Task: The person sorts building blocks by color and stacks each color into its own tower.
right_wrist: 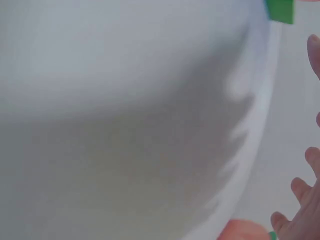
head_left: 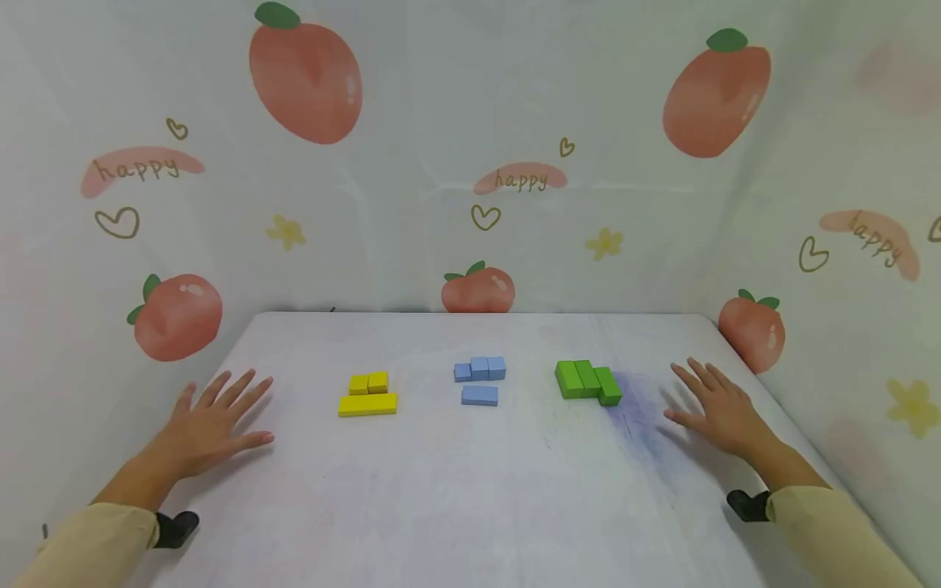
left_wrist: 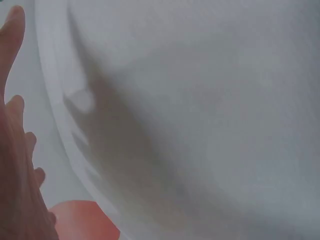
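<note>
Beige sleeves (head_left: pixel 95 539) lie nearest; beyond, the left hand (head_left: pixel 209 429) and right hand (head_left: pixel 724 415) are spread, holding nothing. Yellow blocks (head_left: pixel 367 405) sit left, blue blocks (head_left: pixel 479 396) centre, green blocks (head_left: pixel 587 380) right on the worktop (head_left: pixel 441 498); nudging one could skew its close neighbours.

Scanning a white worktop (head_left: pixel 412 498) with a violet-blue smudge (head_left: pixel 645 418) right of centre. Spotting two small yellow blocks (head_left: pixel 377 382) just above a long yellow block (head_left: pixel 367 405), centre left; now, mid-frame, three small blue blocks (head_left: pixel 479 369) above an oblong blue block (head_left: pixel 479 396); and, beside that smudge, three green blocks (head_left: pixel 588 380) side by side.
</note>
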A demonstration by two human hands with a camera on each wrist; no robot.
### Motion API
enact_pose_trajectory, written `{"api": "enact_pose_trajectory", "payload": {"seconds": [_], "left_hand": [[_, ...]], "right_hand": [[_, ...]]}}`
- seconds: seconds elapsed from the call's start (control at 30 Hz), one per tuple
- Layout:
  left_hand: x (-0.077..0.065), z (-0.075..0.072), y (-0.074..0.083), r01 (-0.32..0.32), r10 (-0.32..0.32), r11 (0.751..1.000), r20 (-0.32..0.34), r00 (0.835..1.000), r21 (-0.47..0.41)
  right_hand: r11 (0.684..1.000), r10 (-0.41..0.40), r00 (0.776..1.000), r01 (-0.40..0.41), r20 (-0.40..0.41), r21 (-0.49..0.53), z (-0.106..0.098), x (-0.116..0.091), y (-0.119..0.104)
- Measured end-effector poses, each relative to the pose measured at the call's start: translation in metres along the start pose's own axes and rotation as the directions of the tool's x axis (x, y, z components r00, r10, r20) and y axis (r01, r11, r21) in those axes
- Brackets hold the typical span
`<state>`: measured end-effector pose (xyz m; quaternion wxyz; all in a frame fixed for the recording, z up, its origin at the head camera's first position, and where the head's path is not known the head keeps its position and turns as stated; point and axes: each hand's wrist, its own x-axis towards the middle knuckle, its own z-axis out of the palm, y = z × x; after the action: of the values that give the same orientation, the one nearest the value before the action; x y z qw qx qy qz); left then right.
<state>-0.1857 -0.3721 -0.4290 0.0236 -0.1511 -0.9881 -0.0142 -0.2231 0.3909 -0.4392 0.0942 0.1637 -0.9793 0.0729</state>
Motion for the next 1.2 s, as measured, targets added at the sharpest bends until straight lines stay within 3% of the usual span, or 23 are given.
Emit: {"api": "enact_pose_trajectory", "payload": {"seconds": [0.2, 0.63, 1.0, 1.2], "left_hand": [[0.009, -0.004, 0.012, 0.016, -0.014, 0.995, 0.023, 1.000, -0.097], [0.025, -0.012, 0.045, -0.046, 0.040, 0.988, -0.047, 0.998, -0.145], [0.033, -0.010, 0.060, 0.014, -0.030, 0.965, -0.057, 0.998, -0.263], [0.040, -0.003, 0.072, 0.053, -0.081, 0.929, -0.062, 0.995, -0.367]], "right_hand": [[0.993, -0.044, 0.995, 0.054, -0.093, 0.108, -0.009, 0.019, -0.016], [0.965, -0.166, 0.977, 0.188, -0.132, 0.182, -0.015, 0.060, -0.070], [0.942, -0.240, 0.962, 0.264, -0.134, 0.208, -0.006, 0.082, -0.103], [0.922, -0.280, 0.949, 0.308, -0.145, 0.233, -0.003, 0.090, -0.118]]}}
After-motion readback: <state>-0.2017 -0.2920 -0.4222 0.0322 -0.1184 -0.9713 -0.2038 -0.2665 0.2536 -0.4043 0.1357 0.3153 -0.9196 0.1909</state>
